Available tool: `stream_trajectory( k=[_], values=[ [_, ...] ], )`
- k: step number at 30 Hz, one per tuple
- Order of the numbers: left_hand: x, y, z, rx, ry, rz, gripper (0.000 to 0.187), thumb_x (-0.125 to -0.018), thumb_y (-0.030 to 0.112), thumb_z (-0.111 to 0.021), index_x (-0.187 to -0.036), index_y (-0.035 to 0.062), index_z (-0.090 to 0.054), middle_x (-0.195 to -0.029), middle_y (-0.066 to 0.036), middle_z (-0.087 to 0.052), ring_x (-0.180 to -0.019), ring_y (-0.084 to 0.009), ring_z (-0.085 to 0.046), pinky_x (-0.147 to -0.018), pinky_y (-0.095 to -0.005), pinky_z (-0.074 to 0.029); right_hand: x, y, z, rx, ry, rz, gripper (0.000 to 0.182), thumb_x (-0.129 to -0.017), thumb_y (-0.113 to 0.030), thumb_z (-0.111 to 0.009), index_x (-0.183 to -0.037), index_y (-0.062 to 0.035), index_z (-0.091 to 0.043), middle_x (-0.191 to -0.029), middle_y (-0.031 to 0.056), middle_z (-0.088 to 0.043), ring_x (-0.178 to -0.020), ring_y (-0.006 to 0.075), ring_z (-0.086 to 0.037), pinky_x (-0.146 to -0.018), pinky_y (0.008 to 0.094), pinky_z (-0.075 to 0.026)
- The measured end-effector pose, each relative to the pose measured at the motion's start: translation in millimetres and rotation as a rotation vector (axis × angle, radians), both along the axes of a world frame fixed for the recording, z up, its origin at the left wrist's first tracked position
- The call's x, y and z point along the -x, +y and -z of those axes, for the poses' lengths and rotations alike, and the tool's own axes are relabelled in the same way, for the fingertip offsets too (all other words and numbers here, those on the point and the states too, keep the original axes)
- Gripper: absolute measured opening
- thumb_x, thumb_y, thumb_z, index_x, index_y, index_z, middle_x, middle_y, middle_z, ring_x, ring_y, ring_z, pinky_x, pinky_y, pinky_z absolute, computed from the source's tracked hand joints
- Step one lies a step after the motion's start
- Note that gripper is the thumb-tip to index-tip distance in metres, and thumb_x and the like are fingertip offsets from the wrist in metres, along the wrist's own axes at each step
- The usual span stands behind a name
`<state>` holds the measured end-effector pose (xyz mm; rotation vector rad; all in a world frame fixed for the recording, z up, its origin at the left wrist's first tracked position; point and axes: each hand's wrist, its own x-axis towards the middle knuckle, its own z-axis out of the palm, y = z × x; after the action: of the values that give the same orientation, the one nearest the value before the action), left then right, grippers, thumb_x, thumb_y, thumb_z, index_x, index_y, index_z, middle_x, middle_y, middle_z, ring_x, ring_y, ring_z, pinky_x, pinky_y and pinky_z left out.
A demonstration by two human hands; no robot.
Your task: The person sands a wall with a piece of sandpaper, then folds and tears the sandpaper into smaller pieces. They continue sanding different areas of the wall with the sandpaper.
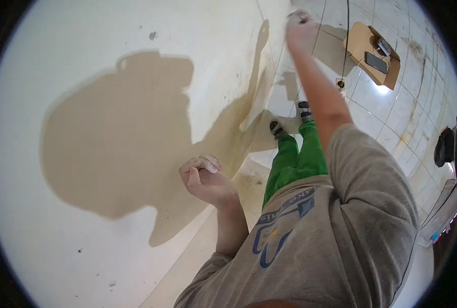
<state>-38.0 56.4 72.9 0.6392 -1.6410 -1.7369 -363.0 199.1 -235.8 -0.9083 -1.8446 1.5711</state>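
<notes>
My left hand (202, 179) is raised close to the pale wall (84, 31), its fingers curled in toward the palm. White dust or paste coats the fingertips, and whatever they may hold is hidden. Farther off, my right hand (300, 32) is stretched forward beside the wall, above the tiled floor. It is smeared by motion, but the fingers look closed, with a small dark spot between them that I cannot name. On the wall are small pits, among them a chipped hole (153, 36) high up and a dark hole (79, 250) lower down.
A cardboard piece (359, 38) on the tiled floor (387, 110) carries a phone (376, 62) and cables. A black cord (347, 31) runs down to a socket (340, 83). Dark items stand at the right edge. My head's shadow (120, 138) falls on the wall.
</notes>
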Motion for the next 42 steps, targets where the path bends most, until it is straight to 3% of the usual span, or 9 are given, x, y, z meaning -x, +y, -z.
stream_trajectory(
  k=[6, 9, 12, 18, 25, 30, 34, 37, 42],
  values=[
    [26, 5, 1, -0.028, -0.051, 0.042, 0.014, -0.092, 0.018, -0.049, -0.090, 0.0049, -0.052, -0.064, -0.005, -0.046, -0.058, -0.0184, -0.046, -0.056, -0.0337, -0.039, -252, -135, -67, -0.262, -0.096, -1.106, 0.010, -0.089, -0.013, -0.056, -0.093, -0.0044, -0.058, -0.084, 0.0208, -0.057, -0.085, 0.0377, -0.059, -0.076, 0.0454, -0.048],
    [34, 7, 7, -0.006, -0.052, 0.084, 0.013, -0.092, 0.017, -0.052, -0.090, 0.0042, -0.052, -0.065, -0.005, -0.047, -0.060, -0.0191, -0.047, -0.058, -0.0343, -0.041, -294, -93, -70, -0.113, 0.859, -1.576, 0.016, -0.085, -0.015, -0.060, -0.097, -0.0048, -0.061, -0.085, 0.0167, -0.060, -0.082, 0.0339, -0.059, -0.076, 0.0445, -0.048],
    [30, 8, 11, -0.109, -0.072, 0.105, 0.013, -0.092, 0.016, -0.054, -0.091, 0.0037, -0.052, -0.066, -0.006, -0.049, -0.061, -0.0191, -0.049, -0.059, -0.0343, -0.042, -229, -66, -87, -0.034, 0.345, -1.707, 0.016, -0.088, -0.015, -0.058, -0.099, -0.0050, -0.062, -0.083, 0.0143, -0.060, -0.084, 0.0330, -0.060, -0.078, 0.0430, -0.049],
    [29, 7, 17, -0.012, -0.174, -0.019, 0.011, -0.091, 0.014, -0.054, -0.090, 0.0034, -0.052, -0.066, -0.007, -0.049, -0.061, -0.0188, -0.049, -0.059, -0.0344, -0.042, -19, -12, -30, -0.370, 0.354, -0.516, 0.003, -0.090, -0.001, -0.058, -0.091, -0.0022, -0.061, -0.096, 0.0151, -0.065, -0.089, 0.0310, -0.065, -0.076, 0.0379, -0.050],
    [31, -6, 16, 0.320, -0.004, -0.120, 0.010, -0.087, 0.009, -0.054, -0.081, 0.0042, -0.048, -0.065, -0.006, -0.047, -0.059, -0.0188, -0.046, -0.058, -0.0337, -0.041, -194, -128, -90, -0.106, -0.231, -1.040, 0.015, -0.095, -0.016, -0.052, -0.093, -0.0033, -0.060, -0.094, 0.0182, -0.066, -0.086, 0.0336, -0.065, -0.076, 0.0455, -0.052],
    [20, -8, 16, 0.269, -0.028, -0.092, 0.008, -0.086, 0.007, -0.053, -0.083, 0.0043, -0.045, -0.059, -0.005, -0.040, -0.053, -0.0175, -0.041, -0.053, -0.0332, -0.038, -265, -113, -87, 0.024, 1.038, -1.523, 0.008, -0.080, -0.011, -0.066, -0.085, -0.0067, -0.061, -0.088, 0.0111, -0.060, -0.084, 0.0312, -0.062, -0.073, 0.0448, -0.052],
    [4, -8, 9, 0.309, 0.022, -0.047, 0.010, -0.088, 0.009, -0.053, -0.084, 0.0049, -0.045, -0.060, -0.004, -0.042, -0.052, -0.0161, -0.042, -0.047, -0.0303, -0.035, -132, -71, -118, -0.278, 0.201, -1.266, 0.004, -0.087, -0.006, -0.063, -0.090, -0.0033, -0.061, -0.086, 0.0115, -0.062, -0.079, 0.0275, -0.061, -0.069, 0.0357, -0.050],
    [-9, -9, 12, 0.336, 0.099, -0.008, 0.015, -0.089, 0.012, -0.055, -0.080, 0.0067, -0.045, -0.064, -0.004, -0.047, -0.051, -0.0154, -0.045, -0.043, -0.0280, -0.035, -27, -41, -108, -0.294, 0.621, -0.357, 0.011, -0.088, 0.003, -0.061, -0.083, -0.0003, -0.052, -0.084, 0.0125, -0.061, -0.071, 0.0262, -0.057, -0.063, 0.0342, -0.044],
    [-15, -9, 19, 0.340, 0.098, 0.092, 0.018, -0.091, 0.016, -0.058, -0.084, 0.0042, -0.047, -0.064, -0.005, -0.048, -0.051, -0.0150, -0.046, -0.043, -0.0276, -0.037, -106, -116, -137, -0.253, 0.274, -0.434, 0.009, -0.095, -0.006, -0.050, -0.090, 0.0007, -0.053, -0.083, 0.0168, -0.056, -0.075, 0.0340, -0.056, -0.073, 0.0449, -0.048]
  ],
)
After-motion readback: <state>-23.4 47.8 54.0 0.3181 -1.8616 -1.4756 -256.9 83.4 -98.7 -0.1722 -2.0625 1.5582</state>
